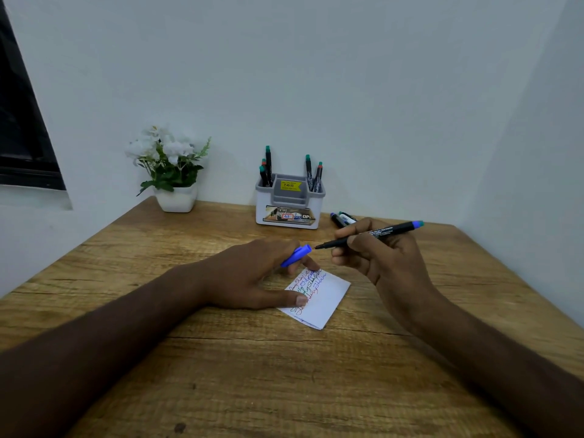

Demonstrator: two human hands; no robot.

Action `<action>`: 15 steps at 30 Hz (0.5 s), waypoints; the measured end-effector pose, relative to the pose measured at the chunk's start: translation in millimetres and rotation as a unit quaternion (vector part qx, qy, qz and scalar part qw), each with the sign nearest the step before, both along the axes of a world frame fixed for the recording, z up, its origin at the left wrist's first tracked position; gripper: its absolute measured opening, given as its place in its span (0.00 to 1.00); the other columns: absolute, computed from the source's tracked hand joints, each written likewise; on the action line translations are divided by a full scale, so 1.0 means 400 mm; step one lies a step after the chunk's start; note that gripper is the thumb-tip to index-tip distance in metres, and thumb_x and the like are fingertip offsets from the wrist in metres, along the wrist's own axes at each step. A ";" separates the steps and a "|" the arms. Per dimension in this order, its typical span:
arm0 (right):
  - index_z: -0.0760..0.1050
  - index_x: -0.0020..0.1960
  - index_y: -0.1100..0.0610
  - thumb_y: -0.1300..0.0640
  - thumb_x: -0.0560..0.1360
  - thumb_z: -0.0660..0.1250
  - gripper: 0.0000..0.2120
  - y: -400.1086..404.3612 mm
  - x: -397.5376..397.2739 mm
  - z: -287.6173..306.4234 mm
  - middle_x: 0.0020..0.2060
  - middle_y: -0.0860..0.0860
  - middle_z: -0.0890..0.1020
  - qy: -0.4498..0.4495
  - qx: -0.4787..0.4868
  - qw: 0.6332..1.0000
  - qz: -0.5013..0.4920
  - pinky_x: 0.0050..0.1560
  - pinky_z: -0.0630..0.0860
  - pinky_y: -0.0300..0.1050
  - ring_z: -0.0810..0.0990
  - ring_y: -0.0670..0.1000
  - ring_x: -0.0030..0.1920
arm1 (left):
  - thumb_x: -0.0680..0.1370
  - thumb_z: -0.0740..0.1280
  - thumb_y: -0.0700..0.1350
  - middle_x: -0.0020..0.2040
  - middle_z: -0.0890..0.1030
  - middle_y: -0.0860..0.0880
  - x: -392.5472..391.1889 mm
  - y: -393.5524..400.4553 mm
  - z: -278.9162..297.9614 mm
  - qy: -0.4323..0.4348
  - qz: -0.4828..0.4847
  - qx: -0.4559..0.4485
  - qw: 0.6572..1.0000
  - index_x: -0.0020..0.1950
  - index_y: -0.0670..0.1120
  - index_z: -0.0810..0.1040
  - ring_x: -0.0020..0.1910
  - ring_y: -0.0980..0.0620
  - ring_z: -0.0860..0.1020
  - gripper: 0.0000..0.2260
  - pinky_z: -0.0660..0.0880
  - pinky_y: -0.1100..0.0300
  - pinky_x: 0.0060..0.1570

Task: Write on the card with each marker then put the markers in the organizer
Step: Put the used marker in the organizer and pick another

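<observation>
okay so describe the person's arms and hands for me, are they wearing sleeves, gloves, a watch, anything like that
Both forearms are bare as far as the picture shows them: no sleeves come into view. The left hand and the right hand wear no gloves. No watch, bracelet or ring shows on either wrist or on the visible fingers. The left thumbnail looks short and unpainted.

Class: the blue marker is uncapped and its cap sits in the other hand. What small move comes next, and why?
Probably push the blue cap, held in the left hand, onto the tip of the marker in the right hand: tip and cap already point at each other, and the card carries blue writing.
</observation>
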State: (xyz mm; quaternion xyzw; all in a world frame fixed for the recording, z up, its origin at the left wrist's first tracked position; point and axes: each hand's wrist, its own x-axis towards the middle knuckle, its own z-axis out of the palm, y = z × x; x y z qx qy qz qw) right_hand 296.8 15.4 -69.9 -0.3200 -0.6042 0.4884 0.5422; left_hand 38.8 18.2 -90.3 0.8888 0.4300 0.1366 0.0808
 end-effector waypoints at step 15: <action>0.85 0.53 0.61 0.66 0.81 0.71 0.05 0.006 0.001 -0.009 0.43 0.57 0.89 -0.091 0.055 0.994 -0.028 0.48 0.86 0.48 0.89 0.55 0.42 | 0.78 0.66 0.72 0.53 0.71 0.68 0.007 -0.008 0.010 0.024 0.008 0.012 1.000 0.61 0.68 0.67 0.56 0.64 0.73 0.17 0.75 0.56 0.55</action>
